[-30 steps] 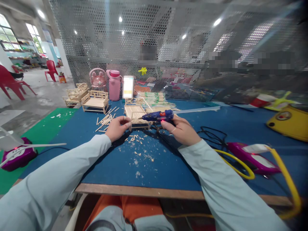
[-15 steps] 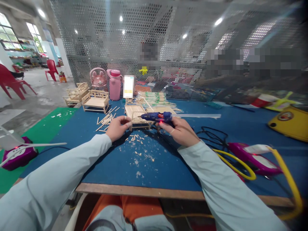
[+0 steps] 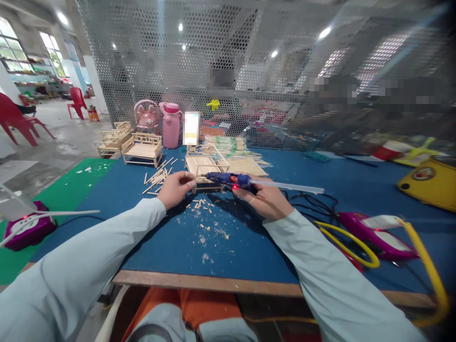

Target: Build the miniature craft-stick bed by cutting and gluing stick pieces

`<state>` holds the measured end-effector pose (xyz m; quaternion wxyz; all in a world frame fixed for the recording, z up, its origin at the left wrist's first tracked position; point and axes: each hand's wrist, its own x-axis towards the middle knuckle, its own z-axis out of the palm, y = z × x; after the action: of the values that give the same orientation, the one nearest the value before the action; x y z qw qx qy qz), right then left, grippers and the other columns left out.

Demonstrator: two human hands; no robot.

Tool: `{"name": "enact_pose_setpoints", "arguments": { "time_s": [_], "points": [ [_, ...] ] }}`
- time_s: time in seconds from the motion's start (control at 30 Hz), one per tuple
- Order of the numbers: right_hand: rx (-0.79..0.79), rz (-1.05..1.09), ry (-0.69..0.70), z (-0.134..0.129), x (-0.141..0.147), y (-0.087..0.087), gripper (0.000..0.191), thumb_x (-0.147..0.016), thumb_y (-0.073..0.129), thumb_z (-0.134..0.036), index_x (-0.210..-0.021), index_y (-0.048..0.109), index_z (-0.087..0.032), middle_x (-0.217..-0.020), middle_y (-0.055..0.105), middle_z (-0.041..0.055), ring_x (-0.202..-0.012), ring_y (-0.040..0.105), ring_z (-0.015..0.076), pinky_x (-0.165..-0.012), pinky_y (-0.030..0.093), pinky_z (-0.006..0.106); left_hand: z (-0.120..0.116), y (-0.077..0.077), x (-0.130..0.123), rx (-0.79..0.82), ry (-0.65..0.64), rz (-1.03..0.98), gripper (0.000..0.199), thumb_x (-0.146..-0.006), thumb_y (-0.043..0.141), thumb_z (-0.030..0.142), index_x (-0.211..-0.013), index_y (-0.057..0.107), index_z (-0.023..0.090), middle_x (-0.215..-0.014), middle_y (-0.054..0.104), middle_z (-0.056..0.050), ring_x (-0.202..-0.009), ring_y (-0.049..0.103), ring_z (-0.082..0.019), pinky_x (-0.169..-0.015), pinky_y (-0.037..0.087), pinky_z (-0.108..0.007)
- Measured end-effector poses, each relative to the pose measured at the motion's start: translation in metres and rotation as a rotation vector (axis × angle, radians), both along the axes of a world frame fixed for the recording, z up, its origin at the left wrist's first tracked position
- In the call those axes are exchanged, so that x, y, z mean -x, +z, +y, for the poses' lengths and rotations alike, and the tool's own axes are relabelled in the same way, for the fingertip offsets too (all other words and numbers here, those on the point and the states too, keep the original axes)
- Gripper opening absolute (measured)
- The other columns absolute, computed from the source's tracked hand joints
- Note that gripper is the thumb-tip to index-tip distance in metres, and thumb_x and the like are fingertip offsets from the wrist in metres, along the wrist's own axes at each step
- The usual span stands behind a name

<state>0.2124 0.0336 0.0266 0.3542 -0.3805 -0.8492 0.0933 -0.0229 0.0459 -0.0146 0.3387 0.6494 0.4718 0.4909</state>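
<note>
My sleeves [image 3: 92, 240] are pale blue. My hot-glue gun [image 3: 221, 178] is dark blue (indicator light [image 3: 235, 187]: red), its glue stick [image 3: 290, 186] translucent white. Miniature stick bench [image 3: 195, 162]: pale tan, striped seat [image 3: 204, 166]. Tabletop [image 3: 164, 254]: blue.

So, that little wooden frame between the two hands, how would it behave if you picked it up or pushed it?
The little wooden frame would probably feel light, being thin sticks with open gaps. Its slim rails might snap if squeezed. Standing on short legs, it seems likelier to slide than tip.
</note>
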Motion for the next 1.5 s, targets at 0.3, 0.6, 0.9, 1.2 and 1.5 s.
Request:
{"name": "enact_pose_setpoints", "arguments": {
  "time_s": [0.3,0.6,0.9,1.2,1.5],
  "points": [
    [0.037,0.037,-0.014,0.0,-0.003,0.001,0.031,-0.079,0.055,-0.042,-0.094,0.067,-0.017,-0.093,0.069,0.0083,-0.086,0.063,0.0255,-0.078,0.049,0.037,0.0,0.001,0.0,-0.002,0.016,0.008,0.009,-0.072,0.06,0.015,-0.08,0.062,0.013,-0.075,0.066,-0.004,-0.067,0.058,-0.012,-0.072,0.047,-0.029],
    [0.121,0.097,-0.082,0.0,-0.005,0.003,0.037,-0.074,0.058,-0.044,-0.095,0.069,-0.015,-0.097,0.069,0.0084,-0.093,0.062,0.0297,-0.085,0.048,0.043,0.0,0.001,0.0,-0.007,0.016,0.013,0.01,-0.071,0.06,0.016,-0.08,0.063,0.013,-0.075,0.066,-0.004,-0.067,0.058,-0.012,-0.072,0.046,-0.029],
    [0.168,0.323,-0.144,0.002,-0.032,0.014,0.029,-0.07,0.061,-0.045,-0.08,0.068,-0.018,-0.069,0.066,0.0028,-0.061,0.058,0.0181,-0.065,0.049,0.034,-0.001,0.001,-0.001,0.013,0.009,-0.027,0.01,-0.07,0.06,0.015,-0.079,0.063,0.013,-0.073,0.064,-0.004,-0.066,0.057,-0.012,-0.071,0.046,-0.028],
    [-0.048,-0.072,-0.626,0.072,-0.041,0.0,0.042,-0.069,0.055,-0.031,-0.108,0.052,-0.016,-0.092,0.063,0.012,-0.08,0.059,0.0257,-0.07,0.044,0.036,0.006,0.004,0.007,0.076,0.166,-0.183,0.024,-0.071,0.044,0.011,-0.086,0.062,0.015,-0.08,0.064,-0.003,-0.07,0.057,-0.012,-0.062,0.047,-0.024],
    [-0.281,-0.148,-0.642,0.057,-0.031,0.014,0.041,-0.07,0.053,-0.025,-0.11,0.058,-0.017,-0.105,0.063,0.0124,-0.088,0.058,0.0253,-0.076,0.044,0.036,0.008,0.001,0.004,0.084,0.154,-0.216,0.027,-0.071,0.043,0.01,-0.092,0.059,0.015,-0.082,0.063,-0.003,-0.07,0.059,-0.012,-0.059,0.047,-0.023]
  ]
}}
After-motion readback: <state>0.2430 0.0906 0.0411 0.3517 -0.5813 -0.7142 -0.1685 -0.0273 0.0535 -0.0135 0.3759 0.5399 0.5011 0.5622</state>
